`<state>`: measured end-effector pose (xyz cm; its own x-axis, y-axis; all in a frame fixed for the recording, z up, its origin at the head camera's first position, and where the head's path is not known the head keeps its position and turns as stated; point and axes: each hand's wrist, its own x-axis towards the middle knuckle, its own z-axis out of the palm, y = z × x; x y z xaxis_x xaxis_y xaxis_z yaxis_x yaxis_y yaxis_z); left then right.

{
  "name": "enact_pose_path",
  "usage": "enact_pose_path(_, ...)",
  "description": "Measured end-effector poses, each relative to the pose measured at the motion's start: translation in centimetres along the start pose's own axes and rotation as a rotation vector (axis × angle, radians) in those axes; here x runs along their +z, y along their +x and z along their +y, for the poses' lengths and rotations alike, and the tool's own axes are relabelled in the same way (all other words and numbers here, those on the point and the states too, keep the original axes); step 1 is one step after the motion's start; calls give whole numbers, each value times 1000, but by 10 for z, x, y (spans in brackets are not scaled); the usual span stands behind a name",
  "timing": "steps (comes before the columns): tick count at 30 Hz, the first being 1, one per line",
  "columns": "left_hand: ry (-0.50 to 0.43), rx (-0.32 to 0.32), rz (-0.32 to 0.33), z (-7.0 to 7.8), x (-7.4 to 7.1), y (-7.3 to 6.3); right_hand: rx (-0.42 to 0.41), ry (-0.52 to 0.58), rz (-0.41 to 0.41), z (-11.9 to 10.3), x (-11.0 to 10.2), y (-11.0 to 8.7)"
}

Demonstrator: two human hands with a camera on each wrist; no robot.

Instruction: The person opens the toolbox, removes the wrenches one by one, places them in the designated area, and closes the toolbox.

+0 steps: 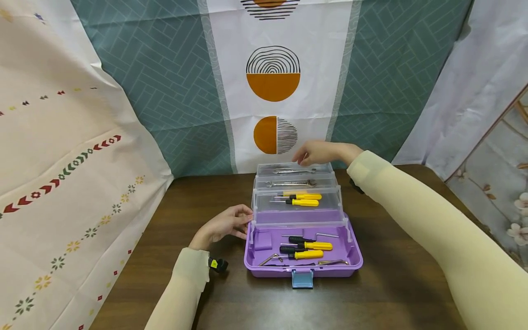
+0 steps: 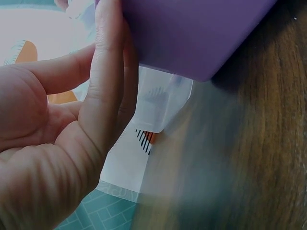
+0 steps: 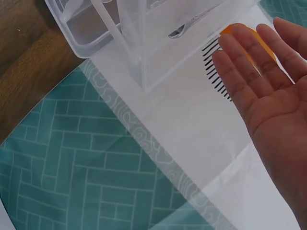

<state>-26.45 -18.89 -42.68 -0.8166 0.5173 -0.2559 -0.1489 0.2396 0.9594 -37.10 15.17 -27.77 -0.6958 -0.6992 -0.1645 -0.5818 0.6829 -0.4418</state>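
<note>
**Watch the Far Rim: Trouble Likeliest in the Raised Trays**

See the purple toolbox (image 1: pixel 273 273) standing open at mid-scene on the brown table (image 1: pixel 379 298), with a blue latch (image 1: pixel 302 278) on the near side and stepped clear trays (image 1: pixel 330 213) raised over the far part. Find the left hand (image 1: pixel 226 223) at the left end, touching the wall with fairly straight fingers, pinching nothing visible. Find the right hand (image 1: pixel 323 151) over the far rim of the trays, fingers almost straight and close together in the right wrist view, gripping nothing visible. Cannot tell about contact with that rim.

Judge the far rim the weak spot. By bumping or pressing hard there, could swing the trays suddenly and send the 2 wrenches (image 1: pixel 290 184) or the yellow screwdrivers (image 1: pixel 305 202) sliding. By forcing from 1 side only, could twist the thin plastic or make it bind. With too light a brace at left, could skid or tip the whole box. If lowering the trays, could nip left fingertips against the wall, or jam on the black-handled tools (image 1: pixel 300 239) and hex keys (image 1: pixel 271 260) lying loose in the base.
</note>
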Motion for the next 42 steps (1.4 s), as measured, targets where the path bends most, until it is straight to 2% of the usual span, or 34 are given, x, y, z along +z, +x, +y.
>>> enact_pose_path(6, 3, -2, 5, -2, -4, -1, -5, -14, -39, -6, 1, 13)
enact_pose_path(11, -6, -2, 8, -3, -5, -2, -34, -21, -40, -7, 1, 23)
enact_pose_path(21, -15, 3, 5, -4, -4, -5, -54, -21, -42, -8, 12, 35)
enact_pose_path(28, -10, 13, -3, -1, -4, -1, -47, -57, -47, -9, 14, 39)
enact_pose_path(42, -10, -4, -4, -2, -2, 2, -63, -276, 23, -11, 32, 48)
